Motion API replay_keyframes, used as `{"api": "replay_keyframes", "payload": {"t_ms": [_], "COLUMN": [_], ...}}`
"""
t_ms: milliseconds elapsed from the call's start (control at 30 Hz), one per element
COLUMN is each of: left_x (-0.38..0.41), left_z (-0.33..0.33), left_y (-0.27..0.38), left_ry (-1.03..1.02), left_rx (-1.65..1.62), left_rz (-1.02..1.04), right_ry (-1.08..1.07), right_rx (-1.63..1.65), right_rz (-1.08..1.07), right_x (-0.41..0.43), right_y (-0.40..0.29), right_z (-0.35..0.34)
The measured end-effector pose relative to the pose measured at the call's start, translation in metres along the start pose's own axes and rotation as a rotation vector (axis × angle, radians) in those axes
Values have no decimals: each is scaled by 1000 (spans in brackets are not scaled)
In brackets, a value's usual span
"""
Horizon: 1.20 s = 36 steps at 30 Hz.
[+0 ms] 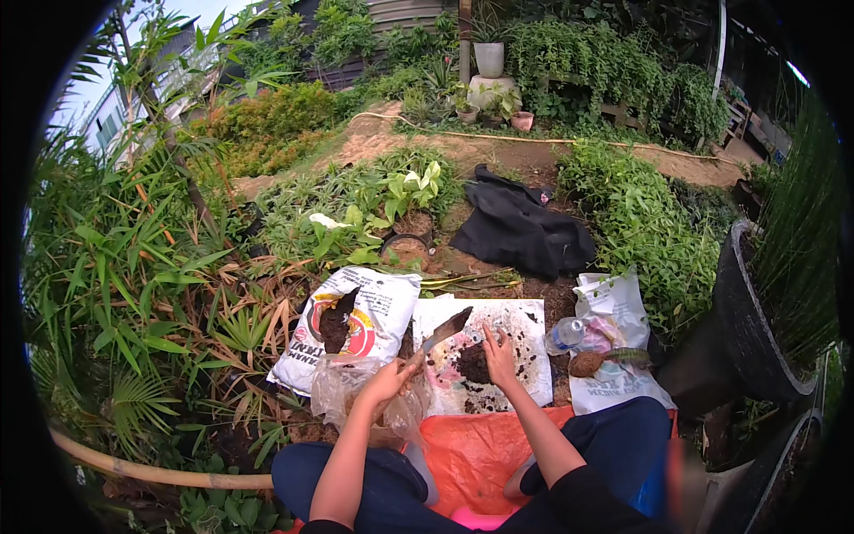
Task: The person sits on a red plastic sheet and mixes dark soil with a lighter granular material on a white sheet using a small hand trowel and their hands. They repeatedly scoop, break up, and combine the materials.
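Observation:
My left hand [393, 379] holds the handle of a hand trowel [446, 330], its soil-stained blade raised over a white, stained sheet [530, 394]. Fingers apart, my right hand [499, 357] is at the right side of a heap of dark soil [472, 364] on that sheet; whether the fingertips touch soil, I cannot tell. Smaller clumps are scattered around the heap. Left of the sheet lies a white printed sack [390, 300], torn on top, with dark soil showing in the gap. A crumpled clear plastic bag [333, 384] is beside and partly below my left hand.
To the right are a clear plastic bottle [566, 335], a cactus with a brown root ball [587, 364] and a white plastic bag [610, 394]. Black cloth [520, 230] lies beyond the sheet. An orange tarp [474, 460] spreads between my legs. A large black pot [740, 320] stands at the right.

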State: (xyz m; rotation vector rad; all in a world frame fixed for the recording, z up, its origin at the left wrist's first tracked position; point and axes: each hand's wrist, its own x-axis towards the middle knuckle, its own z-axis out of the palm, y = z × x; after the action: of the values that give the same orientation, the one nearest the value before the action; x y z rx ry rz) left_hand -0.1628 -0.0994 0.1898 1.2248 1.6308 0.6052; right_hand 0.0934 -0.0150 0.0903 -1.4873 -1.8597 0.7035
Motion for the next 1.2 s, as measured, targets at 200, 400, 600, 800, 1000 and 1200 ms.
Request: {"api": "replay_keyframes", "payload": {"t_ms": [200, 400, 600, 800, 1000, 1200], "left_x": [13, 17, 13, 12, 13, 16], "left_z": [3, -1, -5, -5, -1, 0], "left_y": [-7, -19, -17, -22, -18, -28], "left_ry": [-339, -355, -402, -402, -398, -457], "left_rx": [-280, -386, -286, -162, -151, -180], "left_rz": [-40, -121, -78, -166, -200, -232], "right_ry": [4, 64, 42, 4, 50, -32], "right_rx": [-451, -469, -581, -511, -351, -523], "right_rz": [-250, -216, -182, 95, -195, -53], "right_x": [-3, 4, 9, 3, -3, 2], "right_y": [-47, -44, -30, -11, -20, -32], "right_z": [-9, -9, -15, -5, 5, 11]}}
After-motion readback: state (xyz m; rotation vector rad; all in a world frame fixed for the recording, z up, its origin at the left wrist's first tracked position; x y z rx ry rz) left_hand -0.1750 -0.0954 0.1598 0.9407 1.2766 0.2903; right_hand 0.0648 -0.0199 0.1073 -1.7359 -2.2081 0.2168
